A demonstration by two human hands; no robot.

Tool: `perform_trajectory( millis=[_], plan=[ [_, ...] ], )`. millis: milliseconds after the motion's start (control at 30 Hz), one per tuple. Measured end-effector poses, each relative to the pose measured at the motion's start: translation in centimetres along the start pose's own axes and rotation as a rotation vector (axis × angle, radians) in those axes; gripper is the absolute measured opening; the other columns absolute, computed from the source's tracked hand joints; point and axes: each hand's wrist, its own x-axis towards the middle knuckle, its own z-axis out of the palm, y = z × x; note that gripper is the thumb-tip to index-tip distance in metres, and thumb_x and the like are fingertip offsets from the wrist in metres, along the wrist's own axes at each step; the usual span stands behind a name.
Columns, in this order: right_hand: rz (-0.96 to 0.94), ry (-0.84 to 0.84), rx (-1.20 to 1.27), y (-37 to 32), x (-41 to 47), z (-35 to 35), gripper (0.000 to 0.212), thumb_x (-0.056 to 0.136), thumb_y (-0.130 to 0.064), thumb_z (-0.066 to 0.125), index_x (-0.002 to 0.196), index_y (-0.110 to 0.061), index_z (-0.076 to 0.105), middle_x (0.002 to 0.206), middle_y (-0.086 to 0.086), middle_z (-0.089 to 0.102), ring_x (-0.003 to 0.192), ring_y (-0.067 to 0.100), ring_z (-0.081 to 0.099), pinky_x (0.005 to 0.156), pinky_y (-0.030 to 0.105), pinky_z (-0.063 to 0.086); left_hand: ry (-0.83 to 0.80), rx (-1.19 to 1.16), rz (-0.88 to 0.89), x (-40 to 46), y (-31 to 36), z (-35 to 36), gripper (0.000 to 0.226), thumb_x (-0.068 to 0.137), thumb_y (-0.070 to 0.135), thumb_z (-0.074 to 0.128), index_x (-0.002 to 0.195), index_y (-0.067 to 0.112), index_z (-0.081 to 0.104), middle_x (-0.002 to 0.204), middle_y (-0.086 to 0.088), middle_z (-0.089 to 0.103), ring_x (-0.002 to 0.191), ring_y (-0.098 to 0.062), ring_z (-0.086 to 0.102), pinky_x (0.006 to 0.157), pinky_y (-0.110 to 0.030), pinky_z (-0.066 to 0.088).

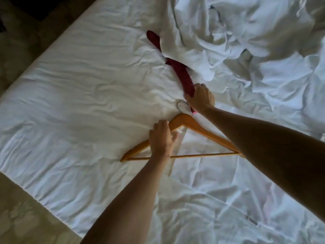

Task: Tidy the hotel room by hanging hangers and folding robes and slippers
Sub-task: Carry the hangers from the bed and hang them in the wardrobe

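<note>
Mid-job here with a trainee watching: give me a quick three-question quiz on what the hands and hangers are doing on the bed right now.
1. True or false: the left hand rests on the wooden hanger.
2. What does the right hand grip? A) a slipper B) the red hanger C) a pillow
3. Fill in: the far part of the red hanger lies under the white ____.

Key: 1 true; 2 B; 3 robe (white crumpled cloth; whether it is a robe or bedding cannot be told for sure). Both hangers lie on the sheet.
</note>
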Motion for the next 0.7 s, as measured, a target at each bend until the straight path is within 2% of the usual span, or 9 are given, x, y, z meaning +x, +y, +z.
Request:
perform_trajectory(
  millis=[67, 133, 267, 467, 600, 700],
  plan=[
    [-0.002, 0.020, 0.047, 0.1, 1.1, 2.0, 0.044, 0.089, -0.035, 0.065, 0.122, -0.007, 0.055, 0.116, 0.012, 0.060, 0.101, 0.032, 0.062, 0.071, 0.031, 0.040, 0.055, -0.028, 0.029, 0.1, -0.7, 0.6, 0.045, 0.077, 0.054, 0.078, 0.092, 0.014, 0.064, 0.087, -0.006, 0.068, 0.083, -0.026, 0.066, 0.065, -0.035, 0.050],
    [-0.008, 0.056, 0.103, 0.6, 1.8, 2.4, 0.038, 0.086, -0.031, 0.064, 0.115, -0.008, 0.055, 0.108, 0.012, 0.064, 0.095, 0.032, 0.064, 0.069, 0.033, 0.045, 0.045, -0.066, 0.036, 0.0, -1.3, 0.7, 0.041, 0.081, 0.055, 0.074, 0.089, 0.015, 0.064, 0.088, -0.005, 0.069, 0.085, -0.026, 0.067, 0.066, -0.035, 0.049],
    [0.074, 0.040, 0.218, 2.9, -1.2, 0.6, 0.034, 0.083, -0.033, 0.066, 0.106, -0.009, 0.058, 0.090, 0.010, 0.067, 0.076, 0.031, 0.066, 0.060, 0.040, 0.055, -0.022, -0.150, -0.144, -3.4, -4.6, 0.0, 0.037, 0.088, 0.054, 0.066, 0.089, 0.017, 0.065, 0.092, -0.007, 0.071, 0.092, -0.031, 0.068, 0.071, -0.038, 0.050],
    [0.251, -0.037, 0.251, 10.1, -12.9, -1.0, 0.028, 0.082, -0.030, 0.068, 0.101, -0.009, 0.062, 0.074, 0.003, 0.063, 0.063, 0.024, 0.062, 0.052, 0.028, 0.043, -0.009, -0.151, -0.422, -12.3, -10.2, -2.2, 0.037, 0.091, 0.055, 0.061, 0.088, 0.018, 0.064, 0.089, -0.008, 0.071, 0.087, -0.032, 0.068, 0.069, -0.036, 0.047],
    [0.316, -0.076, 0.290, 13.3, -22.2, 1.3, 0.025, 0.082, -0.027, 0.071, 0.100, -0.011, 0.064, 0.075, 0.004, 0.066, 0.069, 0.026, 0.064, 0.058, 0.032, 0.046, 0.043, -0.179, -0.566, -14.9, -10.3, -2.6, 0.039, 0.093, 0.051, 0.060, 0.096, 0.012, 0.065, 0.099, -0.011, 0.069, 0.094, -0.034, 0.066, 0.072, -0.039, 0.049],
    [0.343, -0.056, 0.333, 13.9, -25.8, 3.0, 0.021, 0.078, -0.027, 0.073, 0.093, -0.017, 0.061, 0.072, 0.000, 0.064, 0.066, 0.023, 0.063, 0.057, 0.038, 0.052, 0.100, -0.206, -0.558, -15.7, -9.9, -1.7, 0.039, 0.094, 0.041, 0.062, 0.106, 0.004, 0.062, 0.106, -0.017, 0.060, 0.099, -0.039, 0.060, 0.073, -0.047, 0.051]
  ],
)
